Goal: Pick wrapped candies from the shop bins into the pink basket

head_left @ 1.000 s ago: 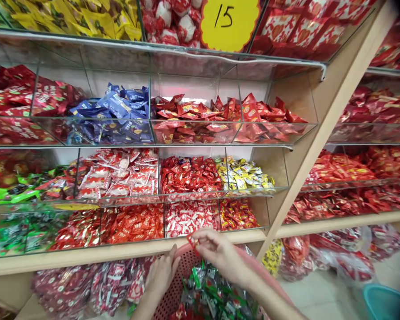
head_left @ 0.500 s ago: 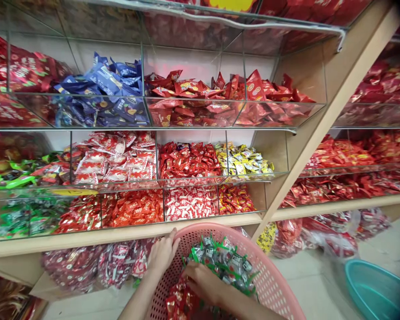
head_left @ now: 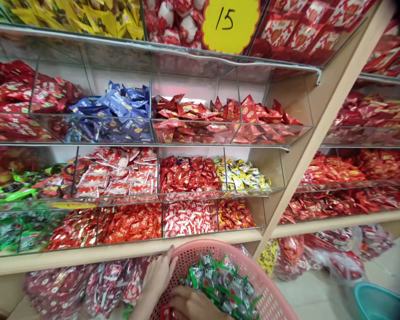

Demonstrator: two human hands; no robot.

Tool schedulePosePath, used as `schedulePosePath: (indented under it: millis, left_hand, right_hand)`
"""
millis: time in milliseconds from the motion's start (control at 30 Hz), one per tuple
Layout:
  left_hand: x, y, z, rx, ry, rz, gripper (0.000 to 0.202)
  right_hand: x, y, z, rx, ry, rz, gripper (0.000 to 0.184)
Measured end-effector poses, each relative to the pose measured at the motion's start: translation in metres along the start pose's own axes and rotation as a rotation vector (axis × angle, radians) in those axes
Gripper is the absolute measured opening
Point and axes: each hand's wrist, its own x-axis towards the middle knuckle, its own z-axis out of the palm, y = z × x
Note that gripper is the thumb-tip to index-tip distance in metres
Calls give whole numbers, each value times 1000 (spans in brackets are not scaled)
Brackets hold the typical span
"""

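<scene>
A pink plastic mesh basket (head_left: 253, 284) sits low in front of me, its rim close to the shelf front. My left hand (head_left: 158, 280) curls over the basket's near-left rim and holds it. Inside lies a heap of silver sweets with green twisted ends (head_left: 220, 284), with a few red-wrapped sweets (head_left: 165, 312) at the bottom edge of the view. My right hand (head_left: 190, 304) rests low in the basket beside the heap, cut off by the frame. Whether its fingers hold a sweet is hidden.
Clear acrylic bins (head_left: 186, 193) of wrapped sweets fill tiers of a light wood shelf (head_left: 120, 251), under a yellow "15" price sign (head_left: 230, 24). Plastic bags of sweets (head_left: 56, 291) lie below the shelf. A teal basin (head_left: 382, 302) stands on the tiled floor, lower right.
My right hand, pinching a red-wrapped sweet above the rim a second ago, has dropped into the basket. The sweet no longer shows in its fingers. More of the basket is in view.
</scene>
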Motion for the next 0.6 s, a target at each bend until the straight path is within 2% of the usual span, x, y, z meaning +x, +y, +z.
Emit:
schedulePosePath:
  millis: [100,200,300,367,467,533,600]
  left_hand:
    - [2,-2,1,-1,-57,7,48]
    - [5,-4,4,5,-49,20,48]
    - [5,-5,8,20,7,18,49]
    - [5,-5,8,19,9,10,49]
    - [4,-5,8,20,-1,-2,49]
    - [5,-5,9,26,0,2,49]
    - [6,-7,10,28,3,4,49]
  right_hand:
    - [10,-23,-60,-46,150,-69,32]
    - [20,-43,-144,-132,286,-105,31]
    - [32,-46,-231,-365,337,-147,30]
    - [42,-39,-278,-538,335,-60,27]
    - [57,-26,-320,-655,225,41,22]
    - [66,-21,-330,-711,101,134,19]
    - [73,-20,-331,-753,-11,227,16]
